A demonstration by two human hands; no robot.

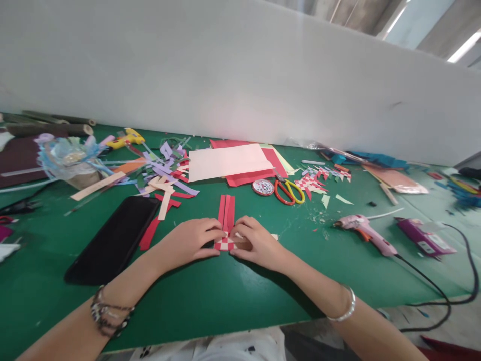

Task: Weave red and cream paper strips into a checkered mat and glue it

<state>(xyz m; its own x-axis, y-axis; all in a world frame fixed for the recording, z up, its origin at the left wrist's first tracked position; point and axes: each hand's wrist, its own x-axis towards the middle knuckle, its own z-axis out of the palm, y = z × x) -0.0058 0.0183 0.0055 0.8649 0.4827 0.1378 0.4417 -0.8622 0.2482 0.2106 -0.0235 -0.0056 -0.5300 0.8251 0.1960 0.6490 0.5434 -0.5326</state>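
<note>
Red-and-cream checkered weave of flat paper strips is set on the green-topped bench, to the left of the scissors with one orange-red and one yellow handle loop and nearer the body than they are. Long, flat red paper strips are left unwoven on its far side, pointed away from the body. Hardly any weight is to be expected; the paper is judged thin, flexible and easily creased, and the crossings may be slipped apart or torn if a strip is tugged hard. It is best gripped flat at the side edges of the checkered block, where the layers are doubled; less control would be given by the loose ends.

The block is held at both sides between bent fingers and thumbs: its left edge by the left hand, its right edge by the right hand. Each thumb is placed at the near edge, with fingertips at the far one, and the checkered middle is left uncovered between the hands. What is covered by the right palm cannot be made out.
</note>
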